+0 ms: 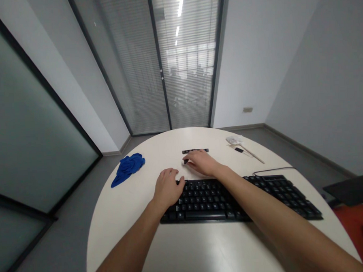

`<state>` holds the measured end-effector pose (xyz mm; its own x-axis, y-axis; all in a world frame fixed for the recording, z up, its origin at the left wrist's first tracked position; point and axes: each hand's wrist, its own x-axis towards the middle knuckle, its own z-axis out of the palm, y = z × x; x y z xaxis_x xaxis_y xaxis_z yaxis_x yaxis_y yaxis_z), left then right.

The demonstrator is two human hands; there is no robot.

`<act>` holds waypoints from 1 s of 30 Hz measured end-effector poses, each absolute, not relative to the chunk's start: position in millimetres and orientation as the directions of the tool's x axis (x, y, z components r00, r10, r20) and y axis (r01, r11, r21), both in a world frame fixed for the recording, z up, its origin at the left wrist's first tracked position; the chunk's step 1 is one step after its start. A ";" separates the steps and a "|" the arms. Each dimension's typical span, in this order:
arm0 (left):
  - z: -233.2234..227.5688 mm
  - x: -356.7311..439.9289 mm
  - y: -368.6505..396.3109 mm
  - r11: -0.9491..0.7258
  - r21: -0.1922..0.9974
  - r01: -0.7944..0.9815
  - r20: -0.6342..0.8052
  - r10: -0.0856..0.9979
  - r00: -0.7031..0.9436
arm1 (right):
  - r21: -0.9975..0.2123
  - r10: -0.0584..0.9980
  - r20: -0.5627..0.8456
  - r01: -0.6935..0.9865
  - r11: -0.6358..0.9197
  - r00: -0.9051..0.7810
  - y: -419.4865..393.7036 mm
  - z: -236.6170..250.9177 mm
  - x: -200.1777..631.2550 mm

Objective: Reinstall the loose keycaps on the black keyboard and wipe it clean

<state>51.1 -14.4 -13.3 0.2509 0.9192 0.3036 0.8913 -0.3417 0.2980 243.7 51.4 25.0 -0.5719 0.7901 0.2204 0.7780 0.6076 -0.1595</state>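
Note:
A black keyboard [205,205] lies across the table in front of me, its middle partly hidden under my right forearm. My left hand [168,187] rests over the keyboard's upper left corner, fingers stretched forward and thumb spread to the side. Beyond the keyboard's top edge, my right hand [201,162] pinches a small black keycap [185,161] between thumb and fingers, close to the tabletop. Just behind that hand is a row of small black keycaps [195,151], partly covered by the fingers.
A crumpled blue cloth [129,168] lies at the table's left. To the right are a thin stick [255,157], white crumpled material [235,139] and a small black piece [239,150]. The keyboard's cable [274,169] runs off right. A red chair [354,220] stands beside the round table [187,249].

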 end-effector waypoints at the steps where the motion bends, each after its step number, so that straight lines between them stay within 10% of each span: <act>1: -13.1 51.1 -14.3 -0.340 0.298 0.892 0.301 0.920 0.250 | -0.222 0.799 0.207 0.768 0.601 -0.565 45.8 25.8 248.7; 9: -15.0 50.2 -13.3 -0.326 0.326 0.887 0.286 0.929 0.236 | -0.580 0.755 0.069 0.590 0.562 -0.652 13.8 20.5 265.2; 30: -19.1 47.5 -11.8 -0.342 0.275 0.898 0.297 0.919 0.260 | -0.643 0.706 0.043 0.521 0.561 -0.707 11.7 28.8 266.8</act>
